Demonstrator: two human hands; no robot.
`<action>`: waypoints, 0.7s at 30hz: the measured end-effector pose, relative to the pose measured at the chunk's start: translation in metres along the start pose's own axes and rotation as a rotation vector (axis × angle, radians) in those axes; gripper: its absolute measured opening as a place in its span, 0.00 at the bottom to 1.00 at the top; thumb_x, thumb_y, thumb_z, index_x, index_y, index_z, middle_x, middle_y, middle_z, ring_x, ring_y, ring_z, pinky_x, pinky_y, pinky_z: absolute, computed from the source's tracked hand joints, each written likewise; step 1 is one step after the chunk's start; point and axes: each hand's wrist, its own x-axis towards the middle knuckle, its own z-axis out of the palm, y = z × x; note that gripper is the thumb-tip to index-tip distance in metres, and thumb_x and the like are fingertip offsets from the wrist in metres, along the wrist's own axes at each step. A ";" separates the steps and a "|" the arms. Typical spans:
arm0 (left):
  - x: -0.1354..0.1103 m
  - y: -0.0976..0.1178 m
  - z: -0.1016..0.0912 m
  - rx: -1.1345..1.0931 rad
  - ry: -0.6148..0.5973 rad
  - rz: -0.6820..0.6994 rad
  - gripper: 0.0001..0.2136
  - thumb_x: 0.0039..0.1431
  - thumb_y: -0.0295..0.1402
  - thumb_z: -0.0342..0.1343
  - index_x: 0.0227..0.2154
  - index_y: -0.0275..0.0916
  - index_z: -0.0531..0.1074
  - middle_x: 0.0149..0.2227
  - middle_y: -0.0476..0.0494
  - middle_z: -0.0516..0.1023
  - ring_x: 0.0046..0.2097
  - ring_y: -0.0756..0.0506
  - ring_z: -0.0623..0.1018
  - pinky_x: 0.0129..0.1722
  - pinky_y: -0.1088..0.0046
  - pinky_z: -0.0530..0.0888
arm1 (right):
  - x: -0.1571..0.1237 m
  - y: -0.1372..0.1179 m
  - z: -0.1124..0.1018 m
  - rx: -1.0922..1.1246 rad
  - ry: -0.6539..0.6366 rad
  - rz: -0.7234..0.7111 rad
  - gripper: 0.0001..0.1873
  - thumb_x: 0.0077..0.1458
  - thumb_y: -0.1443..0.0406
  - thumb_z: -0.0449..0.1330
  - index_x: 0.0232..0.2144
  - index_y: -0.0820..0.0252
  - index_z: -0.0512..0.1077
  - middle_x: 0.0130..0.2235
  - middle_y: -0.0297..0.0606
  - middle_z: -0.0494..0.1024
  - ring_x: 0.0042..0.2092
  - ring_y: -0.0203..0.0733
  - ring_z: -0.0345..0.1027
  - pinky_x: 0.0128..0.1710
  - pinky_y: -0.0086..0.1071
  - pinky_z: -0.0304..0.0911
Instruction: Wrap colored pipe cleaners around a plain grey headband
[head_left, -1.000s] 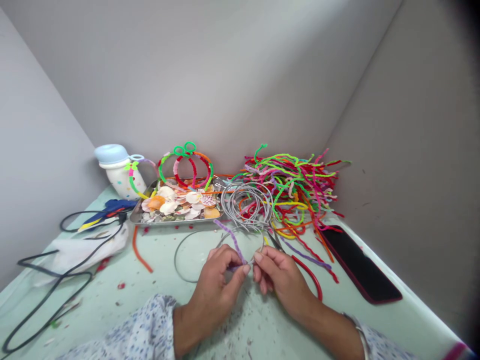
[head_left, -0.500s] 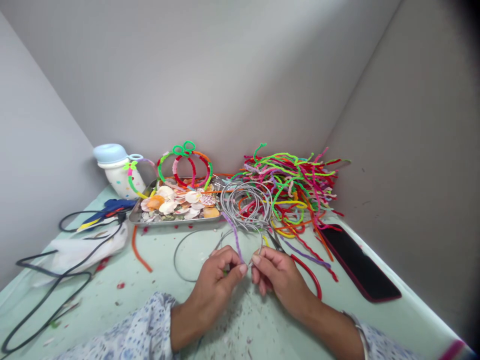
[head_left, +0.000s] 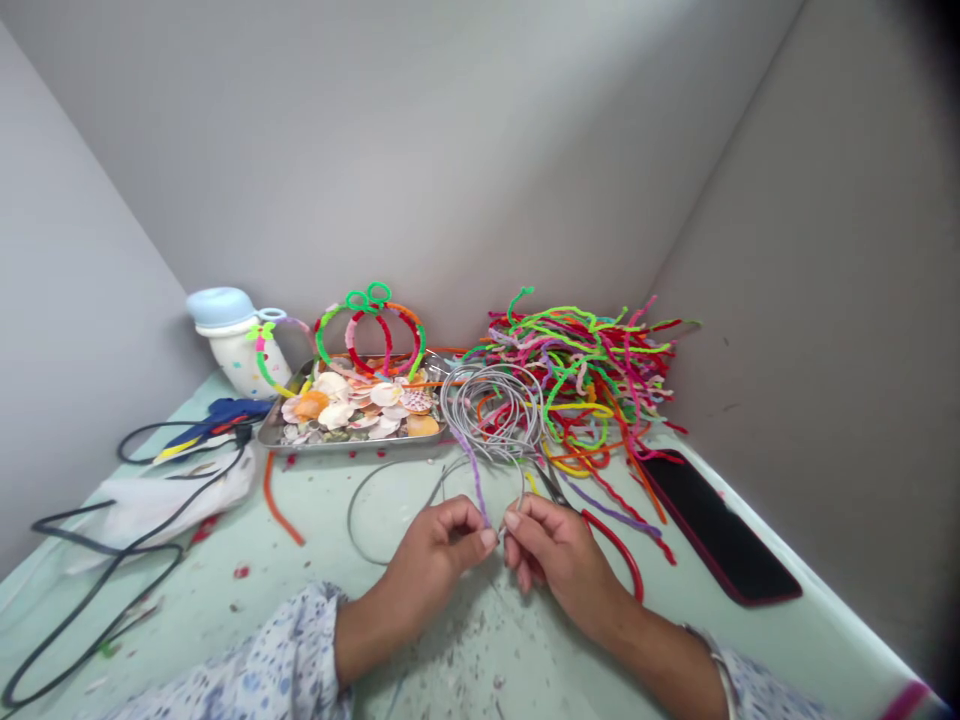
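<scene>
My left hand (head_left: 433, 555) is closed in a pinch on a purple pipe cleaner (head_left: 478, 480), which sticks up from between thumb and forefinger. Close beside it, my right hand (head_left: 561, 555) pinches a grey wire (head_left: 522, 484) that runs up toward a loose coil of wire (head_left: 491, 410). The fingertips nearly meet, and a short bit of wire shows between them. Whether the pipe cleaner is wrapped on the wire is too small to make out. A wide loop of thin wire (head_left: 349, 515) lies on the table, partly behind my left hand.
Behind my hands stands a metal tray of shells (head_left: 352, 446) with pipe-cleaner rings (head_left: 377, 335) on it. Right of it is a pile of pipe cleaners (head_left: 585, 350). Red-handled scissors (head_left: 622, 550) and a phone (head_left: 724, 530) lie right; a bottle (head_left: 244, 350) and black cable (head_left: 75, 625) left.
My left hand has shifted very slightly, and the purple pipe cleaner has tipped a little to the right with it. My right hand keeps its pinch in nearly the same place.
</scene>
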 end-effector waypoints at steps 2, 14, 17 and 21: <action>-0.003 0.001 0.003 0.074 0.043 0.051 0.12 0.57 0.39 0.56 0.24 0.36 0.68 0.23 0.51 0.65 0.28 0.49 0.64 0.31 0.72 0.61 | 0.001 0.000 0.000 0.002 0.014 0.000 0.18 0.57 0.54 0.58 0.21 0.60 0.65 0.18 0.27 0.69 0.17 0.29 0.60 0.19 0.24 0.54; -0.014 0.000 0.006 0.544 0.329 0.544 0.05 0.59 0.24 0.55 0.34 0.40 0.67 0.35 0.46 0.71 0.40 0.44 0.70 0.40 0.67 0.68 | 0.004 0.007 -0.004 0.139 0.039 0.011 0.21 0.58 0.53 0.59 0.22 0.61 0.66 0.20 0.28 0.71 0.17 0.27 0.60 0.18 0.23 0.52; -0.014 0.000 0.006 0.614 0.324 0.619 0.05 0.59 0.23 0.56 0.34 0.41 0.69 0.34 0.46 0.71 0.40 0.44 0.70 0.41 0.67 0.68 | 0.003 0.006 -0.004 0.149 0.031 0.006 0.21 0.58 0.52 0.59 0.22 0.61 0.66 0.20 0.29 0.71 0.17 0.27 0.60 0.18 0.23 0.52; -0.013 -0.001 0.005 0.626 0.327 0.633 0.05 0.59 0.23 0.57 0.35 0.40 0.71 0.34 0.46 0.73 0.39 0.45 0.72 0.40 0.67 0.69 | 0.002 0.004 -0.004 0.165 0.029 0.008 0.21 0.59 0.52 0.59 0.22 0.61 0.66 0.20 0.28 0.71 0.16 0.27 0.60 0.18 0.23 0.52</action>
